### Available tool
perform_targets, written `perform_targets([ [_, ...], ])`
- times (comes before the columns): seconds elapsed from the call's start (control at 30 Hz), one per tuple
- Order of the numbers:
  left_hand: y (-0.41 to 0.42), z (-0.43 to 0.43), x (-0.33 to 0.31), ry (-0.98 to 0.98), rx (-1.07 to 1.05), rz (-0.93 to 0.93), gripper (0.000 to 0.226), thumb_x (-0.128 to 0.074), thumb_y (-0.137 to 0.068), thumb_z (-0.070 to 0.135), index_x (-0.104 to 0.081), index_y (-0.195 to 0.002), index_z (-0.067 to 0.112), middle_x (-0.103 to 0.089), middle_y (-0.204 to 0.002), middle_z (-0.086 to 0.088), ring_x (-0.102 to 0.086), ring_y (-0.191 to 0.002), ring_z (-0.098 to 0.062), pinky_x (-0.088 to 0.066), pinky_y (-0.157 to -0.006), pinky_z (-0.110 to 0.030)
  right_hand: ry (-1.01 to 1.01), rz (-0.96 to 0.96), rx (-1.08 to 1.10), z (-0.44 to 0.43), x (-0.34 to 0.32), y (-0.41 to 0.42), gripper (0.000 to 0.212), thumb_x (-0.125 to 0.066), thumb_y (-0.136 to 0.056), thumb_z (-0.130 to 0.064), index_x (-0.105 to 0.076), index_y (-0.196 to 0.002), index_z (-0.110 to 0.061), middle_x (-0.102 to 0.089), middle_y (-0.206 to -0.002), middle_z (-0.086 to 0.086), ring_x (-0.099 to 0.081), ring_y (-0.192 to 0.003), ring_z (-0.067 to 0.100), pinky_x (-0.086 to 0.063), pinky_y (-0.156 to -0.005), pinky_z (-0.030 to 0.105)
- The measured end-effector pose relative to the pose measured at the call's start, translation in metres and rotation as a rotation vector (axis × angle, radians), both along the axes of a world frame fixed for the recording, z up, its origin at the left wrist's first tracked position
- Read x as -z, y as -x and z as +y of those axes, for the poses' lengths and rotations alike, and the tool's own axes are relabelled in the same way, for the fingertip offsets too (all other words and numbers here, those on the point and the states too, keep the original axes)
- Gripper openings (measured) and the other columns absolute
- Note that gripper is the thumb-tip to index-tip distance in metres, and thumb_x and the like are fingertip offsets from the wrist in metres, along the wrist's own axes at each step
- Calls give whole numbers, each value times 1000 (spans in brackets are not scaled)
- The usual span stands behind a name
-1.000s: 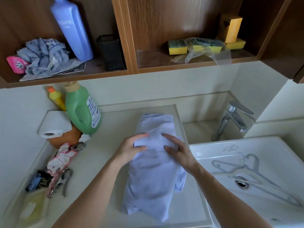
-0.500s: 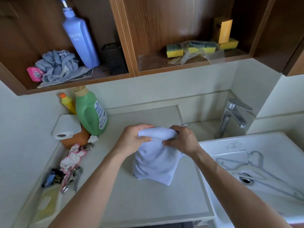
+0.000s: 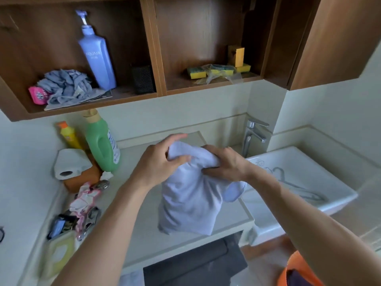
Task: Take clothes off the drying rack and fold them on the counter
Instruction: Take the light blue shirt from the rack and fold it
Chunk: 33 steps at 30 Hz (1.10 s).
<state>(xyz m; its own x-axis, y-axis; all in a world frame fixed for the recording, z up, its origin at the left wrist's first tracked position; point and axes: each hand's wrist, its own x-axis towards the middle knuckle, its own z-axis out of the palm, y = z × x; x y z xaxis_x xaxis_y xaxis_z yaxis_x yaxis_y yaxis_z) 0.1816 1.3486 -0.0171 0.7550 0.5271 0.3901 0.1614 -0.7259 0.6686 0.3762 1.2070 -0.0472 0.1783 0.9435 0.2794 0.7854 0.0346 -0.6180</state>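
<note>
Counter (image 3: 134, 205): narrow slab, its front edge close under the cloth. Sink (image 3: 305, 162) lies at 3 o'clock of it, with a hanger (image 3: 288, 178) inside.

Pale shirt (image 3: 191, 203) hangs bunched from both hands over the counter's near right part. Cannot tell whether its lower edge touches the slab. A loose flap (image 3: 234, 190) droops at 3 o'clock, over the sink-side edge.

Risks, as judged:
- Laid down from here, the bundle may land partly off the front edge.
- The flap may drop into the sink, which is possibly wet.
- Held in a bunch, the folds could slide apart and need redoing.
- A wide sweep toward 10 o'clock could knock the green bottle (image 3: 102, 145).

Left hand (image 3: 158, 162): at 11 o'clock of the shirt, thumb and fingers pinching its top fold, upper fingers stretched out. Right hand (image 3: 224, 164): at 1 o'clock, knuckles up, fingers curled tight into the cloth. Both forearms reach in from 6 o'clock.
</note>
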Motion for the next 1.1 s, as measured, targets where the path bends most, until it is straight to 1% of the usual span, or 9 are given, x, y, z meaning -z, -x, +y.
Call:
perform_targets([
  [0.13,10,-11,13,44,190,-60,86,-77,-53,76,-39,-128,57,-37,-122,16,-44,-121,-6,-36,-101,-13,-75,30,94,-48,-15,17,40,-82,-80,-12,-63,-114,-24,-65,-94,-27,-60,-88,-11,-44,-79,11],
  [0.2,8,-27,24,200,348,49,99,-86,-48,68,-31,-129,54,-39,-135,18,-41,-127,9,-36,-101,-10,-86,67,180,-73,-24,21,42,-82,-79,-10,-59,-104,-35,-64,-90,-31,-58,-85,-14,-42,-77,8],
  [0.27,3,-45,34,304,392,157,101,-94,-54,46,-33,-136,45,-49,-132,26,-46,-119,19,-39,-97,-10,-121,109,254,-99,-31,22,40,-82,-79,-8,-60,-103,-32,-65,-90,-27,-57,-85,-14,-41,-77,7],
  [0.37,-8,-70,47,477,440,284,67,-91,-69,27,-59,-128,29,-70,-119,14,-65,-110,-1,-52,-99,-33,-168,101,351,-138,-36,25,42,-84,-78,-17,-64,-114,-11,-70,-103,-5,-63,-96,1,-48,-86,18],
  [0.47,-21,-91,58,680,546,386,48,-86,-70,29,-72,-115,21,-76,-110,2,-72,-102,-18,-54,-97,-45,-174,88,439,-179,-37,27,45,-84,-77,-17,-64,-117,-9,-70,-107,-4,-63,-100,4,-49,-89,23],
  [0.67,-51,-143,80,859,701,421,51,-77,-78,24,-63,-127,16,-73,-118,-4,-69,-109,-24,-53,-97,-41,-195,126,651,-257,-27,11,42,-83,-77,-8,-65,-115,-14,-69,-101,2,-59,-93,4,-48,-85,25],
  [0.9,-116,-197,76,840,487,336,41,-80,-79,38,-71,-109,12,-76,-102,-9,-74,-89,-26,-57,-73,-34,-180,302,861,-345,6,-22,41,-83,-75,-33,-59,-96,-7,-54,-82,1,-49,-78,9,-42,-70,34],
  [1.0,-144,-240,78,1209,641,368,44,-57,-95,44,-68,-123,10,-74,-108,-13,-73,-90,-26,-58,-68,-30,-267,398,940,-387,17,-39,30,-83,-77,-27,-60,-92,-14,-58,-82,-4,-54,-80,9,-46,-74,35],
  [1.1,-178,-285,90,1637,847,164,78,-21,-102,62,-35,-152,4,-52,-140,-27,-55,-126,-37,-49,-98,-43,-400,549,1005,-431,23,-63,24,-80,-80,-10,-63,-96,-13,-66,-85,-3,-62,-81,9,-50,-74,26],
])
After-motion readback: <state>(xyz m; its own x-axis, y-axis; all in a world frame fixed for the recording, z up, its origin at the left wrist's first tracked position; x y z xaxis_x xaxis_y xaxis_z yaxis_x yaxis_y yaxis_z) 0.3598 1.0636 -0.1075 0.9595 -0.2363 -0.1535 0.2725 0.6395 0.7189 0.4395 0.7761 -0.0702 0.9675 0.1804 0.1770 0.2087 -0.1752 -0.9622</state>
